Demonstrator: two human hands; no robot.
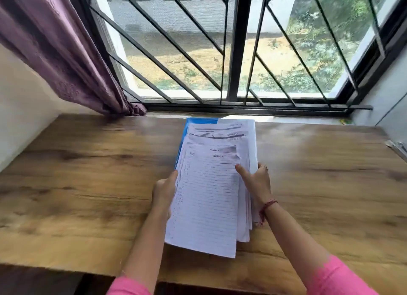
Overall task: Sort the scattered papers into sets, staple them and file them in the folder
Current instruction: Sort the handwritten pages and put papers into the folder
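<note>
Both hands grip a fanned stack of papers (209,184) above the counter (77,184) — left hand (164,191) and right hand (256,180) at its sides — blue folder (187,127) beneath.

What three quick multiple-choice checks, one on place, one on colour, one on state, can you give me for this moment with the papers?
1. Where is the blue folder?
A. under the paper stack's far end
B. on the window sill
C. at the table's left edge

2. What colour is the curtain?
A. green
B. purple
C. white

3. What are the hands doing?
A. both rest flat on the table
B. one holds a stapler
C. both hold the stack by its sides

Answers: 1 A, blue shows beneath the sheets toward the window. 2 B, the drape at upper left is purple. 3 C, left hand and right hand grip opposite edges.
</note>
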